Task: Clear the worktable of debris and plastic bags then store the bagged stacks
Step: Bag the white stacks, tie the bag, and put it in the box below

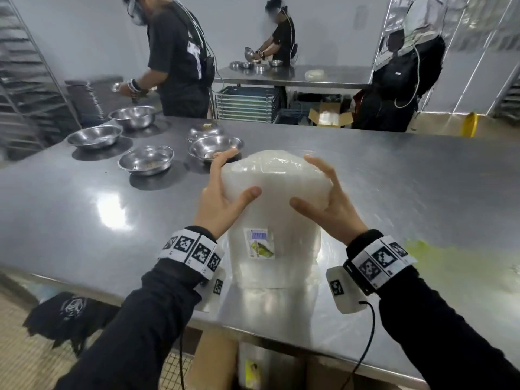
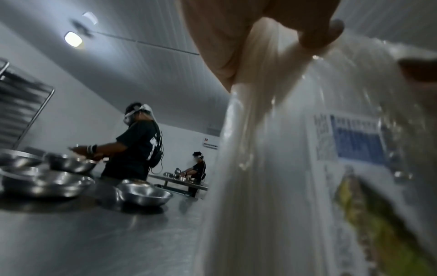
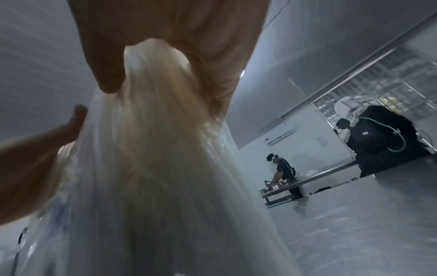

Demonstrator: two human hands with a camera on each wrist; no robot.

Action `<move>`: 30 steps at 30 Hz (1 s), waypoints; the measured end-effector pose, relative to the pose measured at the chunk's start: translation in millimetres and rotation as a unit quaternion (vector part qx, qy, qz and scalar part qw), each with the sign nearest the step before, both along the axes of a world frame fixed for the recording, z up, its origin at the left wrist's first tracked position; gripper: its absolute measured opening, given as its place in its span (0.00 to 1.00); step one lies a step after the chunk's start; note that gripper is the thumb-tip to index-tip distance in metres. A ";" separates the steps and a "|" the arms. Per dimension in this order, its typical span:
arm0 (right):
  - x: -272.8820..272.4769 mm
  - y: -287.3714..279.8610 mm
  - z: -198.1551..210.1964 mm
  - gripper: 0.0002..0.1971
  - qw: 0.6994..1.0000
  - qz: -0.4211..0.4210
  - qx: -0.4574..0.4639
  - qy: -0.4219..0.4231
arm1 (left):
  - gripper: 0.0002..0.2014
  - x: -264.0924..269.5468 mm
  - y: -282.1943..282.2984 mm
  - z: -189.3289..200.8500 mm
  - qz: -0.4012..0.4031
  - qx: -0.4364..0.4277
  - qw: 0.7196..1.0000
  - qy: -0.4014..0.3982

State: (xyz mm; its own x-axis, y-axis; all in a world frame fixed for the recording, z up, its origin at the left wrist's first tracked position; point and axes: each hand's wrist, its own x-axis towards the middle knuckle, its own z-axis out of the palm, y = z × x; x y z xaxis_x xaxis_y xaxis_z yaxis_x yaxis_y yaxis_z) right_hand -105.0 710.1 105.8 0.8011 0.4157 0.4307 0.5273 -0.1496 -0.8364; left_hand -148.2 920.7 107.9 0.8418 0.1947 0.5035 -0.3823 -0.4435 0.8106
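A tall bagged stack (image 1: 274,220) of white sheets stands upright near the front edge of the steel desk (image 1: 408,187), and both hands are clamped on its top end. The left hand (image 1: 222,198) grips the upper left side, thumb across the near face and fingers wrapped over the far corner; the right hand (image 1: 327,201) mirrors it on the upper right side. The stack sits squarely between the two hands — they are apart, the width of the bag separating them. A printed label (image 1: 259,242) with blue and green marks faces the person, lower down on the near face. In the left wrist view the thumb (image 2: 316,31) presses into the clear plastic; the right wrist view shows the bag bunched under the palm (image 3: 189,37).

To the left on the desk, well apart from the stack, stand several steel bowls (image 1: 145,163). A green smear (image 1: 427,249) marks the desk to the right.
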 end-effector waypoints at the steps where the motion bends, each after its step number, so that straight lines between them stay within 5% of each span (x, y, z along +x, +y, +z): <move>1: -2.4 -0.2 -1.6 0.33 1.000 0.007 -0.006 0.000 | 0.33 -2.8 -2.1 -1.0 -0.002 0.007 1.000 0.009; 10: -44.9 6.3 -3.1 0.26 0.988 -0.097 -0.049 -0.113 | 0.26 -47.0 -18.8 5.6 0.055 0.038 0.998 0.003; 19: -142.4 10.0 0.2 0.25 0.992 -0.093 -0.059 -0.056 | 0.27 -136.8 -2.1 5.0 0.052 0.055 0.996 0.050; 30: -224.0 -4.8 -167.4 0.27 0.989 -0.099 -0.103 0.029 | 0.31 -193.9 -14.8 -125.9 -0.021 0.097 0.959 0.267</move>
